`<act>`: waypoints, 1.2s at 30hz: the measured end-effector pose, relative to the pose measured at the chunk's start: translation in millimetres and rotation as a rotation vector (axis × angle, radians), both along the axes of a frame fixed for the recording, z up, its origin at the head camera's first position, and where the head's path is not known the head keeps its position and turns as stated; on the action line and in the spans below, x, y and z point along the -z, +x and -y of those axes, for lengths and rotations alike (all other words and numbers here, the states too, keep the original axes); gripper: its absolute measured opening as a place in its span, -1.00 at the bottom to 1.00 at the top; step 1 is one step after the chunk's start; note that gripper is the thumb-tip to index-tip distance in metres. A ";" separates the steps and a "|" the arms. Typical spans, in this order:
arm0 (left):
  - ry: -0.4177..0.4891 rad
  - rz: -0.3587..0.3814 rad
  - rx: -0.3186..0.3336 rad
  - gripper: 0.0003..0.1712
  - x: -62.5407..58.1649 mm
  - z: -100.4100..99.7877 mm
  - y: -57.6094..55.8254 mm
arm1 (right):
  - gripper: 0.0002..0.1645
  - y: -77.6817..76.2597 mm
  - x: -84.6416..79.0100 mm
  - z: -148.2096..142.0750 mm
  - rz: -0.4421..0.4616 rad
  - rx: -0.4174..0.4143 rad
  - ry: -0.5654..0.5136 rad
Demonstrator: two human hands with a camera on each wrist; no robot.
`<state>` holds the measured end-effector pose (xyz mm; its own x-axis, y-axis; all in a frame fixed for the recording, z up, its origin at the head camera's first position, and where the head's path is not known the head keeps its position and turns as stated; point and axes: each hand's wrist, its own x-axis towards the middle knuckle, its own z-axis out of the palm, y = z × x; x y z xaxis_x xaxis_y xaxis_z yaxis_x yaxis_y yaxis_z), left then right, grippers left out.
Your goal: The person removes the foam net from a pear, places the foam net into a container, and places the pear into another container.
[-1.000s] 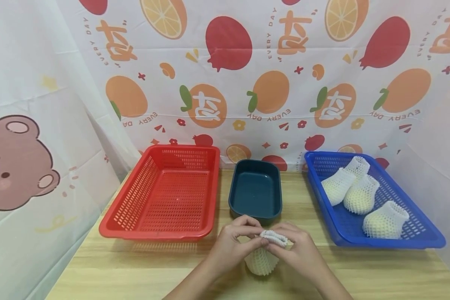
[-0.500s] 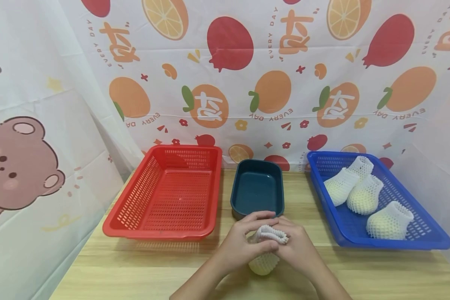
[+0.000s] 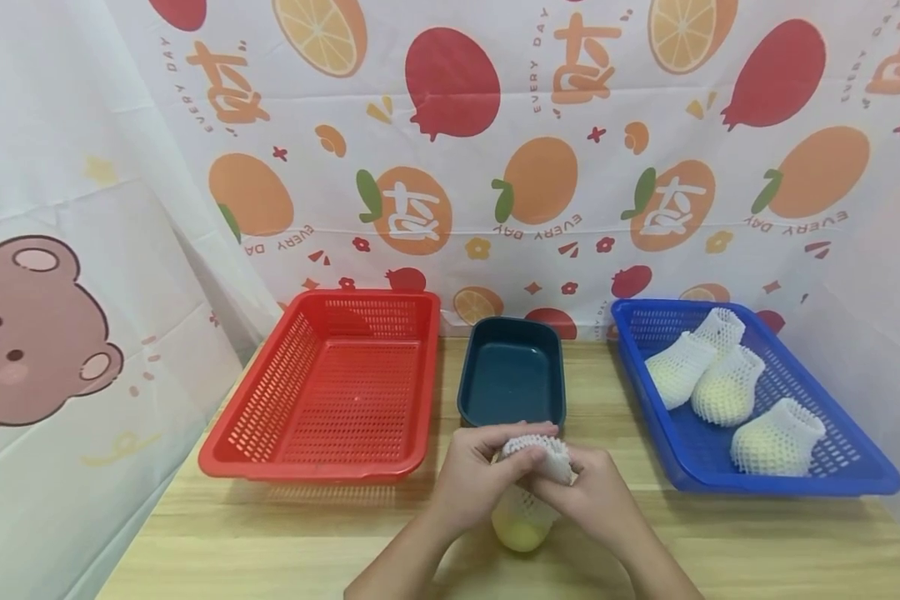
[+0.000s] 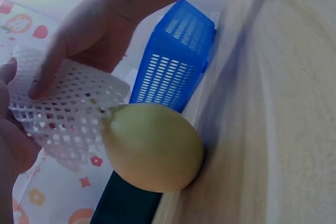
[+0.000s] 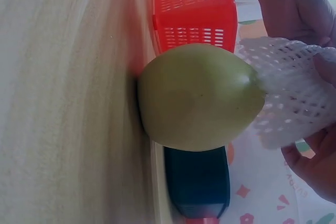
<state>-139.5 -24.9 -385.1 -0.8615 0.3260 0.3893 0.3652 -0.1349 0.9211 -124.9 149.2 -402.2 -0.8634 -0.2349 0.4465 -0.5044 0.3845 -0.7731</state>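
Observation:
A smooth yellow-green fruit, tapered at its top like a pear (image 4: 155,148), stands on the wooden table (image 3: 307,550) in front of me. Its white foam net sleeve (image 4: 68,108) is drawn up and bunched above it, with the lower edge around the fruit's narrow tip in both wrist views. My left hand (image 3: 471,479) grips the net from the left, thumb over its top rim. From the other side my right hand (image 3: 596,496) holds the same net, fingers curled round it. The fruit's body (image 5: 199,98) is bare.
A red plastic basket (image 3: 429,400) stands at the left. Behind my hands sits a dark teal tray (image 3: 512,379). On the right, a blue basket (image 3: 667,454) holds several net-wrapped fruits (image 3: 776,437). A fruit-print curtain (image 3: 457,83) hangs behind the table.
The foam net has slid upward off the fruit, baring its lower body, which it covered a second ago. Both hands have shifted from pinching the rim to gripping round the net.

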 end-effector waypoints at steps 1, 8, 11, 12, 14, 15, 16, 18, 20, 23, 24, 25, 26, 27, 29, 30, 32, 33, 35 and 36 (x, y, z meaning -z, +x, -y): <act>0.019 0.006 -0.013 -0.74 -0.8 1.4 -0.3 | -0.82 -0.2 -0.5 0.7 0.018 0.002 -0.005; 0.072 0.002 -0.149 -0.76 -6.9 14.6 -3.9 | -0.76 -0.7 -3.7 2.3 0.098 0.033 -0.012; 0.071 -0.004 -0.200 -0.78 -9.0 21.0 -6.5 | -0.77 -3.4 -6.1 2.0 0.130 0.062 -0.022; 0.069 -0.010 -0.220 -0.78 -9.5 23.3 -7.2 | -0.77 -4.7 -7.0 1.7 0.137 0.070 -0.022; 0.065 -0.015 -0.247 -0.78 -9.8 27.7 -8.8 | -0.77 -7.5 -8.7 0.7 0.153 0.087 -0.028; 0.065 -0.013 -0.254 -0.78 -9.9 29.6 -9.5 | -0.76 -9.0 -9.5 -0.2 0.165 0.091 -0.036; 0.063 -0.008 -0.263 -0.77 -9.9 31.4 -10.1 | -0.76 -10.4 -10.5 -1.3 0.170 0.097 -0.039; 0.062 0.006 -0.271 -0.76 -9.8 34.5 -11.2 | -0.75 -13.1 -12.3 -4.0 0.188 0.110 -0.051; 0.063 0.030 -0.281 -0.75 -10.1 36.8 -12.1 | -0.74 -16.2 -14.5 -7.3 0.203 0.122 -0.072; 0.064 0.061 -0.304 -0.74 -10.4 37.9 -13.4 | -0.72 -21.2 -17.6 -14.1 0.210 0.131 -0.104; 0.064 0.073 -0.312 -0.74 -10.4 37.7 -13.7 | -0.72 -22.9 -18.5 -16.7 0.209 0.136 -0.115; 0.063 0.085 -0.318 -0.74 -9.9 37.4 -14.3 | -0.71 -24.6 -19.3 -19.3 0.210 0.142 -0.125; 0.062 0.098 -0.324 -0.73 -9.3 36.8 -14.6 | -0.70 -26.0 -20.0 -21.7 0.213 0.147 -0.135; 0.060 0.110 -0.327 -0.73 -8.5 36.2 -15.0 | -0.69 -27.5 -20.4 -24.2 0.223 0.146 -0.153; 0.046 0.128 -0.336 -0.72 -6.6 34.7 -15.7 | -0.66 -30.1 -20.6 -28.7 0.247 0.151 -0.186; 0.039 0.135 -0.338 -0.72 -5.5 33.8 -16.1 | -0.64 -31.2 -20.3 -30.8 0.266 0.155 -0.204; 0.027 0.138 -0.340 -0.73 -3.3 32.1 -16.7 | -0.61 -33.2 -19.4 -34.7 0.302 0.161 -0.235; 0.023 0.141 -0.339 -0.73 -2.0 31.3 -17.1 | -0.59 -34.2 -18.7 -36.4 0.319 0.161 -0.247; 0.021 0.143 -0.336 -0.74 0.5 29.9 -18.3 | -0.57 -36.0 -17.4 -39.6 0.346 0.167 -0.253; 0.021 0.149 -0.335 -0.74 1.7 29.5 -19.0 | -0.56 -37.0 -16.5 -40.9 0.357 0.169 -0.256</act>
